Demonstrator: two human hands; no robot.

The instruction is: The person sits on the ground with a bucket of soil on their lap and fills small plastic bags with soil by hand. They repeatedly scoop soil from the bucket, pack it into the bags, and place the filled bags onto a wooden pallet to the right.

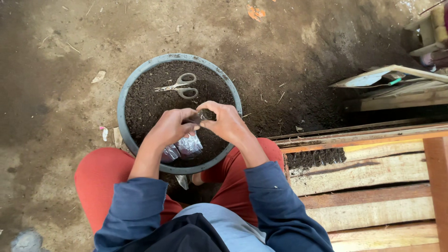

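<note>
Both hands, left hand [170,127] and right hand [227,122], pinch a small dark soil-filled plastic pouch [198,116] over the round grey basin of dark soil [122,107]. Risk: a loosened pinch spills soil.

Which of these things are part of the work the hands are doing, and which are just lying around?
In use:
left hand and right hand, together pinching a small dark bag
round basin of soil beneath them
clear plastic bags lying in the soil
scissors resting on the soil

Lying about:
wooden planks
paper scraps on the ground
orange scrap
</note>
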